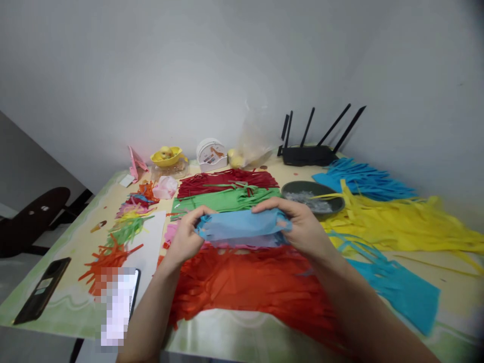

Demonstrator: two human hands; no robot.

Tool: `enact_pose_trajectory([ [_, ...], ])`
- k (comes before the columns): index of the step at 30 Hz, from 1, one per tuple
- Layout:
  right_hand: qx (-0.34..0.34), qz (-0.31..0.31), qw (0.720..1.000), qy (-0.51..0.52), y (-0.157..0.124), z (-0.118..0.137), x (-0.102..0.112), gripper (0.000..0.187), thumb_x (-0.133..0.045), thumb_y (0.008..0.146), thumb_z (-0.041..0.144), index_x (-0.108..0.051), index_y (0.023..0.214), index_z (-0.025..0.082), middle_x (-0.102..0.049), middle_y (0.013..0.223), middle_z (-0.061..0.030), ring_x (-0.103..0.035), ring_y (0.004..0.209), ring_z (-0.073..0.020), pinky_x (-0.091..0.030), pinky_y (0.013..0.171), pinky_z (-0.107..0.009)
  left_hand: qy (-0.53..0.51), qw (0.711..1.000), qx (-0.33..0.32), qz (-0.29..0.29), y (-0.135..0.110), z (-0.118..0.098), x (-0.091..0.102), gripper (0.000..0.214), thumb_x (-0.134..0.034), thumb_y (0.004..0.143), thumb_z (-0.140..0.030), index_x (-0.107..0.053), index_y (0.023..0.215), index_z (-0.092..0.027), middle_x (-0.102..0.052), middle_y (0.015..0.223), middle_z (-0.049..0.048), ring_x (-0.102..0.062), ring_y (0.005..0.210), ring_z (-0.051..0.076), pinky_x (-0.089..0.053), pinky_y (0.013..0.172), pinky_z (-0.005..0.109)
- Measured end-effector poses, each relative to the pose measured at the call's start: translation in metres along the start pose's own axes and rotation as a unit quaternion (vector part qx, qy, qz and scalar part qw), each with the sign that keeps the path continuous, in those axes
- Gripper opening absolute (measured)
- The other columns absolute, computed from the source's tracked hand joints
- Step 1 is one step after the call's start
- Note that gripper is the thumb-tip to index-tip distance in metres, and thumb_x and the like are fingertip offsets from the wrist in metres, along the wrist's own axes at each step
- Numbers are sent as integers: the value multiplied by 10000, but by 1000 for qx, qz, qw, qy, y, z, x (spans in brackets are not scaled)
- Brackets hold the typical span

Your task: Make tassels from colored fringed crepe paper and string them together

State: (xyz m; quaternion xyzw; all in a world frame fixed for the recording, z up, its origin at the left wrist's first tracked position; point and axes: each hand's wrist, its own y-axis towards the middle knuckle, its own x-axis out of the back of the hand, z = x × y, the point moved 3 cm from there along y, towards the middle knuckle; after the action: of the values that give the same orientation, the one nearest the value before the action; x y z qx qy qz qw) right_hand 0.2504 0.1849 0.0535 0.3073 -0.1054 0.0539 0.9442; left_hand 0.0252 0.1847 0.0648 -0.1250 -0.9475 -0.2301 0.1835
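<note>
Both hands hold a light blue sheet of fringed paper (242,226) above the table, stretched between them. My left hand (188,234) pinches its left end, fingers closed on the cut fringe. My right hand (298,224) grips the right end, fingers curled over the top edge. Below the sheet lies a large orange-red fringed paper (260,285), with a pink sheet edge just under the blue one. Green (223,200) and dark red (227,181) fringed sheets lie behind it.
Yellow (401,222) and blue (363,179) fringed papers lie to the right, a teal one (397,290) near the front. A dark bowl (333,199) sits behind my right hand. A router (308,154), small containers, paper scraps, a phone (41,290) and a second phone are on the table.
</note>
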Motion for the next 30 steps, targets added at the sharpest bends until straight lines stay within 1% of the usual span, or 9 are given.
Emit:
enact_pose_trajectory([
  [5, 8, 55, 998, 1, -1, 4, 3, 233, -550, 744, 214, -739, 880, 208, -707, 884, -54, -639, 801, -216, -494, 673, -282, -37, 998, -42, -12, -3, 1, 3, 270, -594, 774, -261, -618, 1033, -190, -644, 844, 29, -554, 684, 141, -407, 622, 228],
  [8, 16, 85, 996, 20, -2, 4, 5, 199, -546, 743, 170, -738, 780, 207, -694, 878, -52, -638, 807, -199, -499, 713, -281, -37, 995, -89, 31, -2, -1, 5, 360, -560, 829, -492, -732, 862, -177, -655, 801, 76, -570, 779, 200, -417, 672, 278],
  [13, 0, 119, 993, 7, 0, 6, 5, 178, -555, 741, 163, -725, 778, 200, -680, 910, -60, -632, 873, -210, -495, 766, -295, -25, 997, -59, 38, -1, 0, 7, 565, -516, 771, -684, -742, 711, -169, -622, 733, 96, -561, 774, 226, -417, 649, 303],
  [17, -5, 155, 988, 7, 2, 7, 10, 179, -598, 766, 287, -723, 860, 199, -676, 955, -70, -615, 969, -244, -484, 825, -313, 9, 997, -60, 50, -2, -2, 9, 515, -539, 790, -632, -738, 753, -159, -622, 815, 105, -562, 821, 233, -430, 686, 308],
  [19, 11, 203, 979, 27, 3, 7, 13, 329, -599, 785, 431, -716, 990, 202, -659, 1052, -78, -579, 1067, -267, -449, 907, -331, 36, 995, -70, 66, -3, -6, 13, 450, -555, 809, -572, -730, 809, -158, -625, 866, 107, -560, 857, 240, -439, 743, 322],
  [22, 24, 266, 962, 48, 3, 5, 17, 590, -502, 803, 658, -674, 1148, 212, -617, 1176, -83, -539, 1140, -283, -404, 976, -352, 80, 981, -88, 153, -5, -13, 19, 356, -542, 841, -464, -696, 988, -179, -646, 974, 108, -541, 1003, 273, -409, 897, 367],
  [25, 26, 227, 973, 14, 5, 4, 15, 526, -466, 857, 634, -727, 1012, 204, -662, 1060, -88, -603, 1020, -252, -458, 888, -327, 96, 962, -95, 238, -7, -17, 21, 368, -555, 835, -409, -638, 1120, -191, -641, 1093, 106, -512, 1102, 281, -361, 980, 380],
  [28, 42, 165, 983, -70, -2, 9, 9, 298, -540, 896, 427, -738, 869, 206, -694, 939, -77, -634, 923, -215, -477, 812, -293, 106, 975, -75, 182, -8, -18, 15, 254, -607, 823, -376, -666, 961, -170, -659, 979, 91, -566, 982, 233, -402, 894, 319],
  [30, 71, 138, 981, -114, -12, 16, 6, 204, -567, 889, 332, -732, 858, 216, -697, 933, -67, -634, 912, -204, -472, 813, -286, 114, 986, -52, 107, -10, -16, 6, 184, -625, 826, -335, -653, 798, -155, -655, 834, 65, -584, 828, 184, -419, 798, 277],
])
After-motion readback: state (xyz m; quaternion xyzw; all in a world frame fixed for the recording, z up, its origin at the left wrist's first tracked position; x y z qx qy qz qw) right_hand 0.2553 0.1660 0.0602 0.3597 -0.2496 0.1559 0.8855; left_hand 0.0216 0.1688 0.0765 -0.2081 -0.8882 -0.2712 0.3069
